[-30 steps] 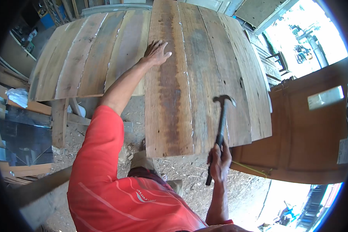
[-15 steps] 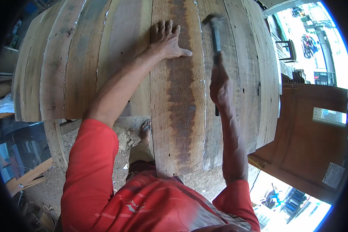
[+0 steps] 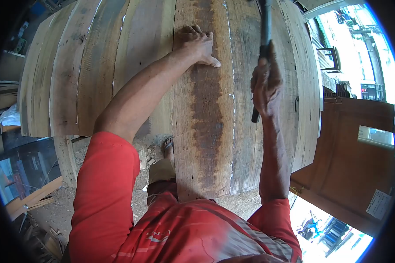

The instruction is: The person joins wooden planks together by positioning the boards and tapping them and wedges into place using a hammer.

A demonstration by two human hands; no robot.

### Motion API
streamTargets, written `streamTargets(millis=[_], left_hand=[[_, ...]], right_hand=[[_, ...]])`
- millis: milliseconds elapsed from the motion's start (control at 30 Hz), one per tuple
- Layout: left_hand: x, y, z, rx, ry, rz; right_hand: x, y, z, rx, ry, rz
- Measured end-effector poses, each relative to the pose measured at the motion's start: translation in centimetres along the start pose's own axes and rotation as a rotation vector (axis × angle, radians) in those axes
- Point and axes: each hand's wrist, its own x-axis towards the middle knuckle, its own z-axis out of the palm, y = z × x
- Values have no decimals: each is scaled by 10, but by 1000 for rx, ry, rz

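Observation:
My left hand point(image 3: 197, 45) rests on the wide plank panel point(image 3: 206, 131), thumb stretched to the right and fingers bent over the dark-stained board. To its right, my right hand point(image 3: 267, 83) is wrapped round the handle of a hammer point(image 3: 266, 26), held above the panel. The hammer points away from me, and its head is mostly cut off at the top edge. White lines run along several joints between the boards. A second plank panel point(image 3: 96, 65) lies to the left, beside the first.
A brown wooden door-like panel point(image 3: 338, 144) stands at the right, near a dark chair frame point(image 3: 331, 60). Wood offcuts point(image 3: 35, 199) and a white plastic bag point(image 3: 9, 116) are at the left. My foot point(image 3: 168, 147) shows on the littered ground below the panels.
The view has moved closer over the panels. My right hand has carried the hammer from the near edge up over the boards. My left hand stays on the panel, its fingers now more bent.

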Motion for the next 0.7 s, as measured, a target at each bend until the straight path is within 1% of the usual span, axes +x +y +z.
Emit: streamTargets(millis=[33,100,167,200,267,300,400,467,500,567,633,700], left_hand=[[0,-1,1,-13,4,14],[-3,2,-5,47,-32,25],[-4,8,-9,92,-50,26],[-3,12,-3,112,-60,28],[7,3,-16,117,-37,-16],[2,7,-14,125,-88,16],[3,15,-24,128,-98,65],[5,11,-20,111,-111,76],[5,9,-19,118,-99,77],[8,9,-17,135,-76,90],[11,9,-16,147,-90,65],[6,13,-19,168,-82,75]], right_hand=[[3,7,2,-3,35,-30],[5,50,9,-28,-36,-178],[-2,116,23,-243,-195,-189],[-1,123,29,-230,-134,-228],[16,66,11,-278,-287,46],[-2,63,10,-236,-312,137],[17,48,-3,-127,-273,251],[9,27,-8,-24,-243,314],[4,18,-8,38,-161,214],[8,19,-8,-6,-14,12],[5,27,-3,-49,-4,-43],[1,92,8,-240,-226,-111]])
